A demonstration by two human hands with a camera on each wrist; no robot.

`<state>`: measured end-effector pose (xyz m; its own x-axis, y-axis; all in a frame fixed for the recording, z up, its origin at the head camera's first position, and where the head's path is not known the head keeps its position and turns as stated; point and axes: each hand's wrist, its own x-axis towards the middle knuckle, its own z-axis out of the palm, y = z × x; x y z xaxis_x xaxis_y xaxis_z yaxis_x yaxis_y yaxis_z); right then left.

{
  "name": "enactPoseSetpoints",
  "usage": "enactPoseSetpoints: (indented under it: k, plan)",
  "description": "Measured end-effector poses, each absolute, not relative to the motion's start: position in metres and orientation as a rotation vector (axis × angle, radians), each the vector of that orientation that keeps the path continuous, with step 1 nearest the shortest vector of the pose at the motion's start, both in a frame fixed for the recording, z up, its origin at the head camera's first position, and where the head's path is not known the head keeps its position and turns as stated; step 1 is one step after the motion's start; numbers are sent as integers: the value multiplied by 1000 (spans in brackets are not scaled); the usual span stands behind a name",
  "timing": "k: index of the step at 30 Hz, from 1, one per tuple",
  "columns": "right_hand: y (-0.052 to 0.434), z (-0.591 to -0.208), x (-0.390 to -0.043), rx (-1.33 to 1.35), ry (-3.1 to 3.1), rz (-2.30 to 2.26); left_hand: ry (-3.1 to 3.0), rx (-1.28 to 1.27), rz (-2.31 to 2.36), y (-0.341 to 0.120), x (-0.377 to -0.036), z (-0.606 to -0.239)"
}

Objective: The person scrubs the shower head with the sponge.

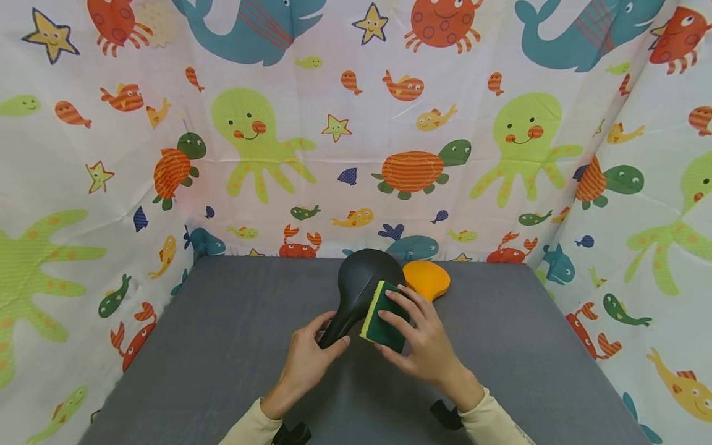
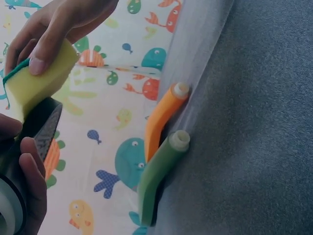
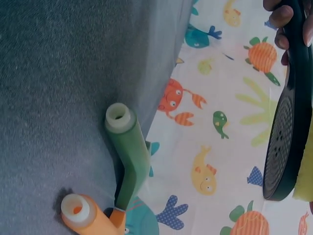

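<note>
My left hand [image 1: 332, 339] grips the handle of a black shower head [image 1: 364, 278], which is lifted off the grey table [image 1: 222, 346] at its middle. My right hand [image 1: 414, 330] holds a green and yellow sponge [image 1: 384, 316] pressed against the shower head's rim. In the left wrist view the yellow sponge [image 2: 36, 83] sits under the right hand's fingers [image 2: 54, 29], above the black shower head [image 2: 45, 128]. In the right wrist view the black shower head [image 3: 288, 142] shows its perforated face.
An orange shower head [image 1: 427, 278] lies on the table just behind the black one. Beside it a green shower head [image 3: 129, 152] lies near the table's far edge. A sea-creature curtain [image 1: 111, 154] closes in the back and both sides.
</note>
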<state>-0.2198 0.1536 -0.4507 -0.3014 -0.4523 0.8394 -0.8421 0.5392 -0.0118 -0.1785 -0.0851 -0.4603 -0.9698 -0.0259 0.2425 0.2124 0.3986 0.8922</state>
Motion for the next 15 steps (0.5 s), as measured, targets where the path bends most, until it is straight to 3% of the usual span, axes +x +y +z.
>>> enactPoseSetpoints:
  k: [15]
  plan:
    - [176,-448,-230,947,-1994,717,-2423,-275,-1484,-96,-172,-461]
